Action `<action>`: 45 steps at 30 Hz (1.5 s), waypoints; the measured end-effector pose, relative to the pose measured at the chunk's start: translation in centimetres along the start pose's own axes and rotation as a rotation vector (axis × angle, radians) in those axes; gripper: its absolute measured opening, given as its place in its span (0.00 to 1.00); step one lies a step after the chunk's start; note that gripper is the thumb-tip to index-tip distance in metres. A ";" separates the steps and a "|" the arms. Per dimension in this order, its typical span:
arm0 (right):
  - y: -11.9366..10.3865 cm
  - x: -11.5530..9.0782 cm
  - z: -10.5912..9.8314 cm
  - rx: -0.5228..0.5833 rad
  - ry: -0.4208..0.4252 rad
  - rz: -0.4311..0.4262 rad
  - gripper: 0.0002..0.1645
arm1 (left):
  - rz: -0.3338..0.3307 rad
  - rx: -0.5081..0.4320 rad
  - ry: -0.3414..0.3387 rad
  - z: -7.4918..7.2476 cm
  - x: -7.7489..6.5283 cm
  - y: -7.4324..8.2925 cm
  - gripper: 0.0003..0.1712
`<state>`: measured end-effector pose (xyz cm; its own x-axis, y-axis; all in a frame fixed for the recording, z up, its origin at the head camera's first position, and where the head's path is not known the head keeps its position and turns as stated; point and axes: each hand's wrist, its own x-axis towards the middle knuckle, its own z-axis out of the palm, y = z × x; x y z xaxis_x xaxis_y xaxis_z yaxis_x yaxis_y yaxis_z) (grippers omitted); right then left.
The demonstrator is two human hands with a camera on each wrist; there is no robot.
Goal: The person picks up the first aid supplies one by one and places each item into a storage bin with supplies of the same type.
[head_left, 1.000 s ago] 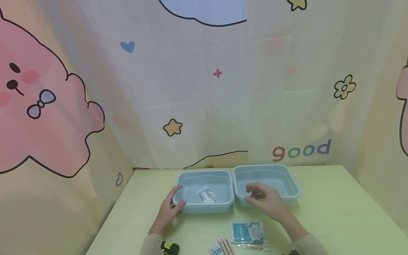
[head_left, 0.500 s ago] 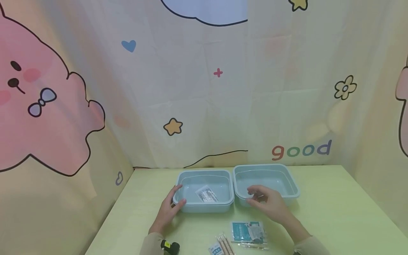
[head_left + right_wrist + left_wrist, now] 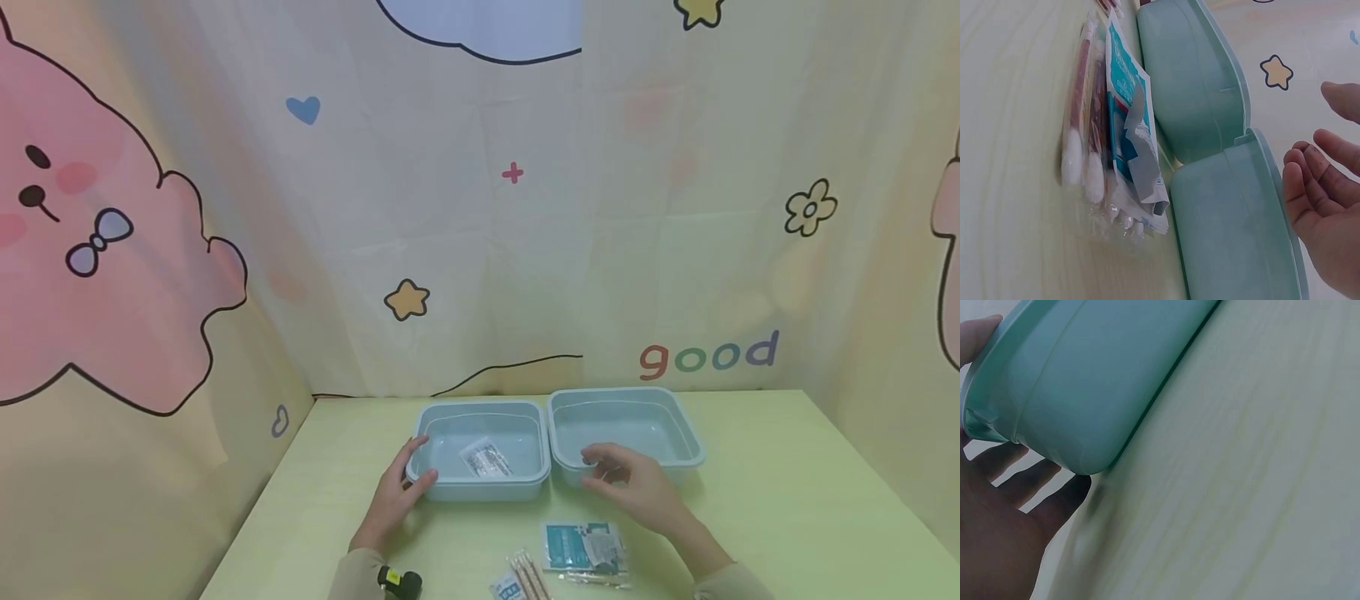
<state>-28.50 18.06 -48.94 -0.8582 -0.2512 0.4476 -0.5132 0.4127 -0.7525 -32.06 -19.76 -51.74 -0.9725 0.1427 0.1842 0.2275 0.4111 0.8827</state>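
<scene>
At the left end of the left pale-blue plastic basin [image 3: 487, 492], my left hand [image 3: 392, 498] grips its corner. In the left wrist view the thumb [image 3: 979, 336] lies at the rim and the other fingers spread against the outer wall. A small clear packet with printing [image 3: 487, 458] lies inside this basin. My right hand [image 3: 637, 487] hovers at the near rim of the right pale-blue basin [image 3: 630, 400], fingers loosely bent. Nothing shows between those fingers in the right wrist view.
Before the right basin lies a blue-and-white packet [image 3: 570, 546], with clear-wrapped cotton swabs [image 3: 1072, 156] next to it. More wrapped swabs [image 3: 528, 575] lie at the near edge of the view. A printed curtain [image 3: 480, 250] hangs behind the table [image 3: 787, 483].
My right hand has sunk slightly toward the near rim of the right basin. The left hand stays on its basin, and the packets have not moved.
</scene>
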 end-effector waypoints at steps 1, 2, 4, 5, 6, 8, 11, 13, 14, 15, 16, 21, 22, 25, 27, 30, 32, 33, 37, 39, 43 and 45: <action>0.0 0.0 0.0 0.002 -0.003 -0.003 0.18 | 0.001 -0.004 0.000 0.0 0.0 0.0 0.36; 0.0 0.0 0.0 0.002 -0.004 -0.004 0.18 | 0.002 -0.006 0.001 0.0 0.0 -0.1 0.36; 0.0 -0.1 0.1 0.001 -0.008 -0.003 0.18 | 0.005 -0.008 0.001 0.0 0.0 -0.1 0.36; 0.0 -0.1 0.1 0.000 -0.010 -0.001 0.19 | 0.007 -0.007 0.003 0.0 0.0 -0.1 0.36; 0.0 -0.2 0.1 0.000 -0.011 0.000 0.19 | 0.008 -0.006 0.002 0.0 0.0 -0.1 0.36; 0.1 -0.3 0.2 -0.003 -0.018 0.005 0.20 | 0.009 -0.006 0.001 0.0 0.0 -0.1 0.35; 0.3 -0.4 0.2 -0.007 -0.031 0.014 0.21 | 0.011 -0.007 -0.001 0.0 -0.1 -0.1 0.35; 0.2 -0.5 0.2 -0.010 -0.042 0.022 0.22 | 0.014 -0.008 -0.001 0.0 -0.1 0.0 0.35; 0.2 -0.6 0.2 -0.010 -0.047 0.027 0.22 | 0.017 -0.007 -0.001 0.0 -0.1 0.0 0.35; 0.2 -0.6 0.2 -0.010 -0.051 0.029 0.22 | 0.021 -0.007 0.000 -0.1 -0.1 0.0 0.35; 0.2 -0.7 0.2 -0.010 -0.056 0.030 0.22 | 0.023 -0.007 0.001 -0.1 -0.1 0.0 0.35; 0.4 -1.0 0.2 -0.017 -0.078 0.025 0.22 | 0.026 -0.011 0.002 0.0 -0.2 0.0 0.36; 0.5 -1.0 0.2 -0.017 -0.081 0.023 0.23 | 0.024 -0.012 0.002 0.0 -0.2 0.0 0.35; 0.6 -1.1 0.2 0.003 -0.088 0.029 0.23 | 0.020 -0.007 0.001 0.0 -0.1 0.1 0.35; 0.8 -1.2 0.2 0.006 -0.091 0.029 0.23 | 0.016 0.000 -0.001 0.0 -0.1 0.1 0.35; 1.0 -1.3 0.3 0.003 -0.094 0.022 0.23 | 0.014 0.011 -0.004 -0.1 0.0 0.0 0.35; 1.1 -1.3 0.3 -0.006 -0.092 0.011 0.22 | 0.016 0.010 0.001 0.0 0.2 -0.4 0.35; 1.1 -1.3 0.3 -0.007 -0.091 0.006 0.22 | 0.016 0.010 0.005 0.1 0.3 -0.9 0.35; 1.4 -1.4 0.4 -0.002 -0.088 -0.005 0.23 | 0.021 0.010 0.031 0.6 1.0 -2.7 0.34; 1.4 -1.5 0.5 0.006 -0.092 -0.004 0.23 | 0.021 0.014 0.040 0.7 1.2 -3.5 0.33; 1.5 -1.6 0.5 0.013 -0.112 0.006 0.24 | 0.025 0.012 0.046 0.7 1.3 -3.8 0.33; 1.5 -1.7 0.5 0.010 -0.125 0.015 0.25 | 0.026 0.010 0.045 0.8 1.3 -3.7 0.33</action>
<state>-27.86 18.64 -51.08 -0.8580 -0.3531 0.3731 -0.5001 0.4082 -0.7637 -34.09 -20.43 -55.14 -0.9674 0.1133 0.2263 0.2531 0.4163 0.8733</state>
